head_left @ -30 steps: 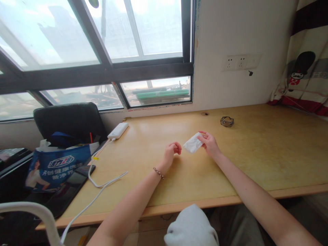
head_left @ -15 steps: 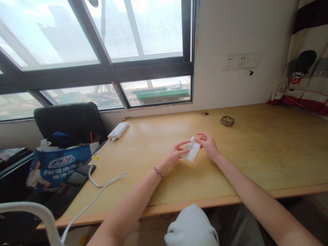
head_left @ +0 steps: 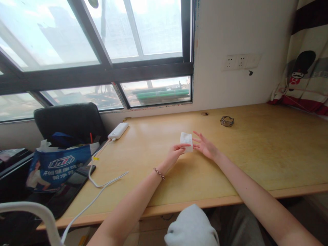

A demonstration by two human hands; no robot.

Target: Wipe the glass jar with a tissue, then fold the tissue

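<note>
Left hand (head_left: 176, 152) grip pinching white tissue (head_left: 186, 140), lower edge hidden; right hand (head_left: 205, 147) grip wide, fingers spread.

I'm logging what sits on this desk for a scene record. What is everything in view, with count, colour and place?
tissue: 1, white, held above desk centre
desk: 1, light wood, under window
power bank: 1, white, desk's back left
cable: 1, white, desk's left edge
ring-shaped object: 1, dark, back right
bag: 1, blue, on chair
chair: 1, black, left
wall sockets: white, wall
left hand: pinches tissue
right hand: open, beside tissue
</note>
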